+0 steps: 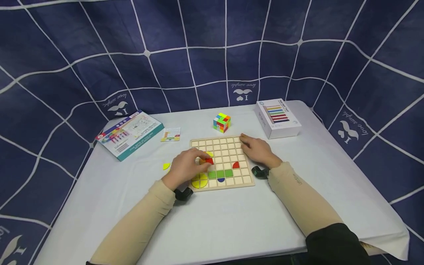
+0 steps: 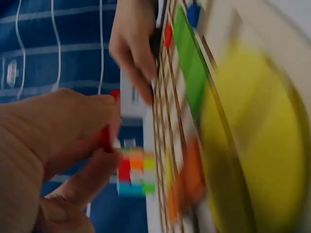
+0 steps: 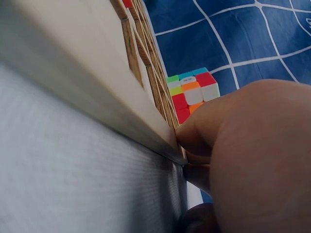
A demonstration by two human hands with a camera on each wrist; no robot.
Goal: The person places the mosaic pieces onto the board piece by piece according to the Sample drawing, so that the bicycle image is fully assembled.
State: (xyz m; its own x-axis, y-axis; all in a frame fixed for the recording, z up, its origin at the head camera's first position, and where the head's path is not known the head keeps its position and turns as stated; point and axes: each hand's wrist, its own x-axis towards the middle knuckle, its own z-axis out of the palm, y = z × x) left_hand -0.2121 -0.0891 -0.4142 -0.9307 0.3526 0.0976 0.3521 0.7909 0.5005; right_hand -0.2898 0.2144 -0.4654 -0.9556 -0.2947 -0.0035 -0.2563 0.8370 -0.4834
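Observation:
My left hand (image 1: 186, 165) is over the left part of a wooden grid board (image 1: 238, 180), pinching a small red piece (image 2: 106, 138) between thumb and fingertips. On the board lie yellow pieces (image 1: 200, 183) forming a circle, a row of green squares (image 1: 220, 174), a blue half-round piece (image 1: 221, 180) and a red quarter-round piece (image 1: 236, 165). An orange piece (image 2: 187, 179) shows below the left hand, blurred. At the board's far right corner, my right hand (image 1: 259, 149) grips the rim with its fingertips; its thumb is partly hidden.
A puzzle cube (image 1: 221, 123) stands behind the board. To the left are a pattern card (image 1: 171, 134), a flat printed box (image 1: 130, 134) and a loose yellow piece (image 1: 166, 166). A white box (image 1: 279, 118) sits at the back right, before a blue curtain (image 1: 205, 66).

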